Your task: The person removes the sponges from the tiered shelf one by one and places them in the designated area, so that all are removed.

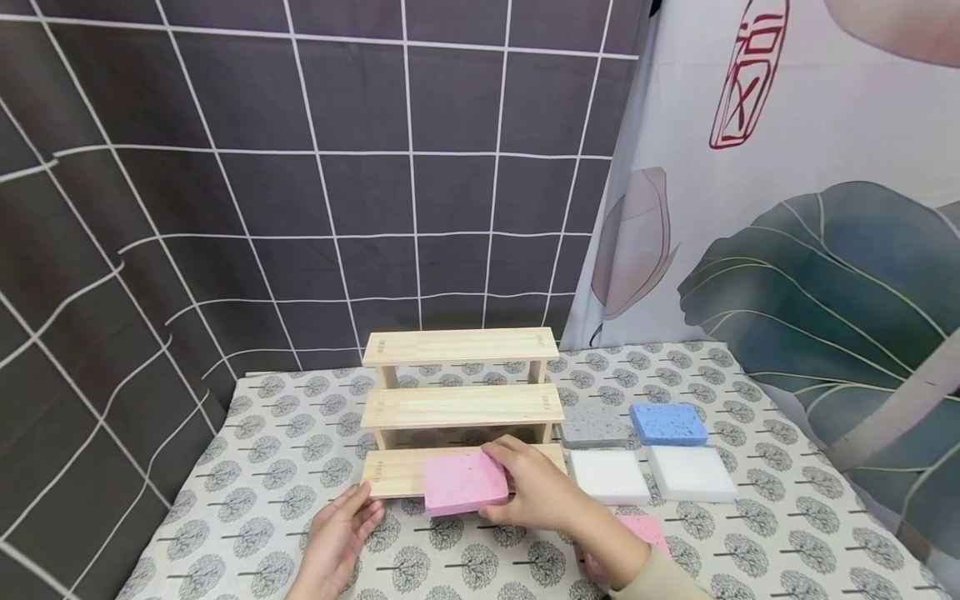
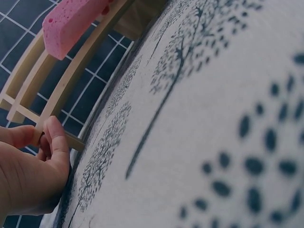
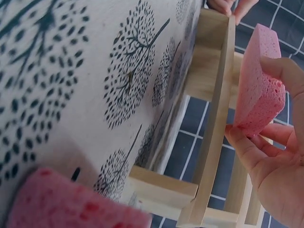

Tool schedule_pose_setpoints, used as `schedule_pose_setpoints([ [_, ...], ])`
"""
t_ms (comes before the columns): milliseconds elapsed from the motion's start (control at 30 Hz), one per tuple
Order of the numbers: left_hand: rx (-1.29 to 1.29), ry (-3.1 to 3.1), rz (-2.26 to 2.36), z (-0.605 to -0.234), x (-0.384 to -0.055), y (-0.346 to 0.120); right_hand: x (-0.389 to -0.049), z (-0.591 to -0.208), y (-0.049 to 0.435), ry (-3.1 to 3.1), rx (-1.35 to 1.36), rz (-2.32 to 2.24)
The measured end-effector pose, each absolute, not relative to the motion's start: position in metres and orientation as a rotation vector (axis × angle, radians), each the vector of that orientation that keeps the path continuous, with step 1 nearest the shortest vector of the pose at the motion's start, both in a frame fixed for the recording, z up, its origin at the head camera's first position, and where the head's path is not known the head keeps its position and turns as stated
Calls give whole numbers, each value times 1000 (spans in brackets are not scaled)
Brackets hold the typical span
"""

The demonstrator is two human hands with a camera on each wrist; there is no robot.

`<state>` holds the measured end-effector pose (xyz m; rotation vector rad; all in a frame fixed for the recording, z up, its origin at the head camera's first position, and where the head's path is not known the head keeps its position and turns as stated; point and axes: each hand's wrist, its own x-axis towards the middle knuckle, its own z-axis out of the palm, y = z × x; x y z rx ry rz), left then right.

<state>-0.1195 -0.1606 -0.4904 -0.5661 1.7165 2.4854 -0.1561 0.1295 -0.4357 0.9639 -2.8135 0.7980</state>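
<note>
A three-tier wooden step shelf (image 1: pixel 461 406) stands on the patterned cloth. My right hand (image 1: pixel 536 492) grips a pink sponge (image 1: pixel 461 483) by its right edge, thumb on one side and fingers on the other. The sponge overlaps the shelf's lowest tier and juts past its front edge; in the right wrist view this sponge (image 3: pixel 261 85) shows its porous side. My left hand (image 1: pixel 337 529) pinches the left front corner of the lowest tier between thumb and fingers, as the left wrist view also shows of that hand (image 2: pixel 35 171).
Right of the shelf lie a grey sponge (image 1: pixel 595 425), a blue sponge (image 1: pixel 667 423) and two white sponges, one nearer the shelf (image 1: pixel 609 475) and one farther right (image 1: pixel 690 472). Another pink sponge (image 1: pixel 643 529) is partly hidden under my right forearm. Behind hangs a dark gridded curtain (image 1: pixel 360 192).
</note>
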Motion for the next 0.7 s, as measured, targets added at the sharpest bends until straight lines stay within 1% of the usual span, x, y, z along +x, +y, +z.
schedule_pose_setpoints([
  [300,-573,1733,2467,-491,-119,-161,-155,-434,138,-2763,964,795],
  [700,-568,1730,2470,-490,-119,-161,-150,-424,154,-2819,887,896],
])
